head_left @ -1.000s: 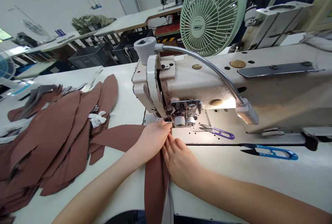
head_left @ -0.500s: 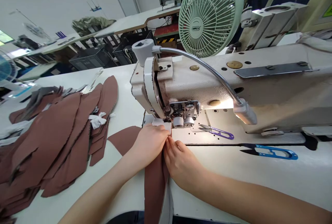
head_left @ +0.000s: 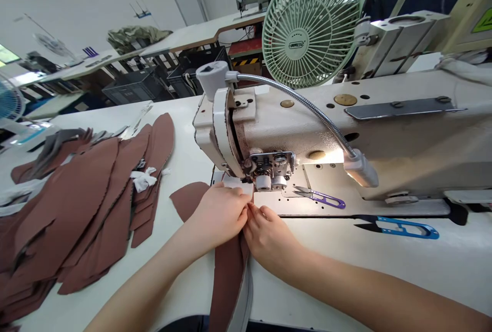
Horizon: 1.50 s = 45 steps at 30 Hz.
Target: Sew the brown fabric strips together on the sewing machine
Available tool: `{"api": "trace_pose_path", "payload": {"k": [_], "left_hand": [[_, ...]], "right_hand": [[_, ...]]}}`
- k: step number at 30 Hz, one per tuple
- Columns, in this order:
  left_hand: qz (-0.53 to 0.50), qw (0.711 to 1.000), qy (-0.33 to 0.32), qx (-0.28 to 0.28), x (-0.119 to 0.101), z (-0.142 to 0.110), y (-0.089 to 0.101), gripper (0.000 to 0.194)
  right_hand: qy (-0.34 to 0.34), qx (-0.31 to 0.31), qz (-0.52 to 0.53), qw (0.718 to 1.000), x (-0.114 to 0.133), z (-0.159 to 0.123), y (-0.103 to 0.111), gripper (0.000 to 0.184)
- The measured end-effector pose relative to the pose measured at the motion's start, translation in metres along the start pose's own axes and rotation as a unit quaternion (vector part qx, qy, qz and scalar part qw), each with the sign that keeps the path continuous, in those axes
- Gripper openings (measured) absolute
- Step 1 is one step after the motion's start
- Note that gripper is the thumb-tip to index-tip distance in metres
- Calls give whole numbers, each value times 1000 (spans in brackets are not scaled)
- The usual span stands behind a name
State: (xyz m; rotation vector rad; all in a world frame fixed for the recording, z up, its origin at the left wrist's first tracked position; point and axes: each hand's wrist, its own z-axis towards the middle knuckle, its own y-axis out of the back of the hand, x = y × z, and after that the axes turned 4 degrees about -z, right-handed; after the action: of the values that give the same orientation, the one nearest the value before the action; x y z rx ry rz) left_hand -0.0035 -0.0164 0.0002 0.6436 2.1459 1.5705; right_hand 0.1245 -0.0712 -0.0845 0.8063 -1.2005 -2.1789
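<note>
A reddish-brown fabric piece (head_left: 227, 286) with a pale backing runs from the table's front edge up to the needle area of a white sewing machine (head_left: 292, 127). Closed over its upper part is my left hand (head_left: 225, 211), fingertips pinching the edge just in front of the presser area. My right hand (head_left: 267, 237) meets it from the right, thumb and fingers pinched on the same edge. A white patch (head_left: 237, 184) shows beyond my left fingers. The needle and the pinched edge itself are mostly hidden.
Stacked brown cut pieces (head_left: 82, 204) lie at left, with a white scrap (head_left: 143, 179) on them. Purple thread snips (head_left: 323, 198) rest on the machine bed, blue snips (head_left: 403, 227) on the table. A lamp (head_left: 360, 168) hangs from a bent neck; a green fan (head_left: 307, 29) stands behind.
The brown piece has fed a little toward the machine, and its left tip has swung right. Its lower end has shifted slightly left. Both hands keep their hold.
</note>
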Motion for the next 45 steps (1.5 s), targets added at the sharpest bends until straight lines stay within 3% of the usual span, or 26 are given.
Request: {"api": "trace_pose_path", "payload": {"k": [5,12,16,22,29,38,45], "left_hand": [[-9,1000,-3,21,1,-4,0,22],[-9,999,41,-16,0,10,-17,18],[4,999,38,-25,-3,6,-11,18],[15,999,2,44,-2,-6,-2,25],[-8,999,42,14,-3,4,-11,18],[-4,999,19,36,1,-9,4,22],[5,997,62,45,-2,-3,0,22]], "right_hand": [[-3,-12,-6,1000,4,-3,1,30],[-2,-47,2,999,5,-3,1,29],[-2,-22,15,1000,3,-2,1,27],[5,-22,19,1000,5,-1,2,25],[27,-9,-1,1000,9,-4,3,29],[19,50,31,998,2,-1,5,28],[13,171,124,977,5,7,22,13]]}}
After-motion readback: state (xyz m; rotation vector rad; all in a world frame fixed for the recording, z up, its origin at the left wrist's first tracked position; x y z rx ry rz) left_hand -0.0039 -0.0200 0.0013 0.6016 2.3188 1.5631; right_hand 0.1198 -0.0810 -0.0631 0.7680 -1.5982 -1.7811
